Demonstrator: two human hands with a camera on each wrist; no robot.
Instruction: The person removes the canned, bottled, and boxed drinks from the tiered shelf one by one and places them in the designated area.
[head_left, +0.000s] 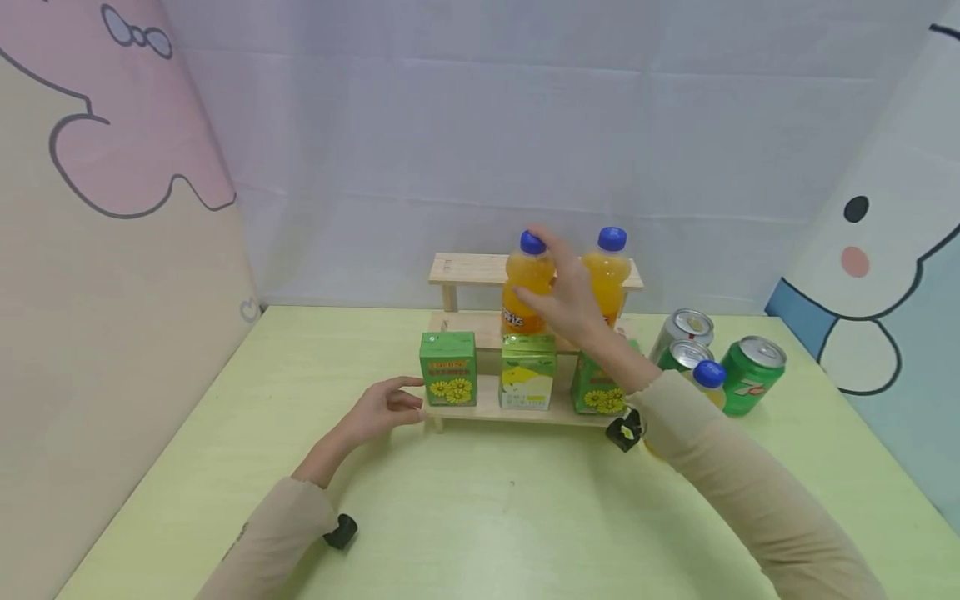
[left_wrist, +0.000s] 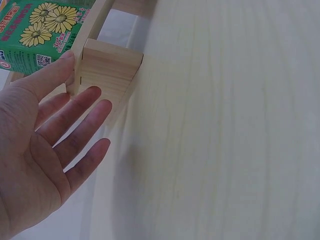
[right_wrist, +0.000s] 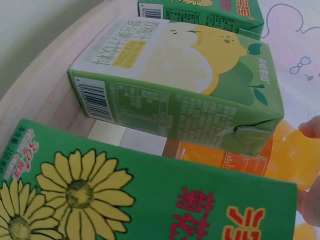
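Nearest the head camera, the right sleeve [head_left: 742,475] leads up to the right hand [head_left: 572,292], whose fingers and thumb are spread about an orange bottle [head_left: 525,273], one fingertip up by the blue cap and the thumb across the front. Whether they clamp the bottle or only brush it, I cannot tell. It looks upright at the middle board of the wooden shelf [head_left: 468,330], though its base is hidden behind a carton.

Just right of the grip, partly behind the hand, is a second orange bottle [head_left: 611,273]. Below and in front of the grip, on the bottom board, stands a lemon carton [head_left: 528,379]; down to its right is a green carton [head_left: 598,393], part covered by the right arm, and down to its left another chrysanthemum carton [head_left: 450,379]. Beside that last one, well left of the grip, the left hand [head_left: 381,408] has its fingers apart, holding nothing, its thumb seemingly at the board's end. Farther right are cans, among them a 7UP can [head_left: 753,379].

My judgement: the step in hand is placing or straightening the bottle. With its base seated, the next move calls for spreading the fingers wider and withdrawing without knocking the neighbouring bottle or cartons.
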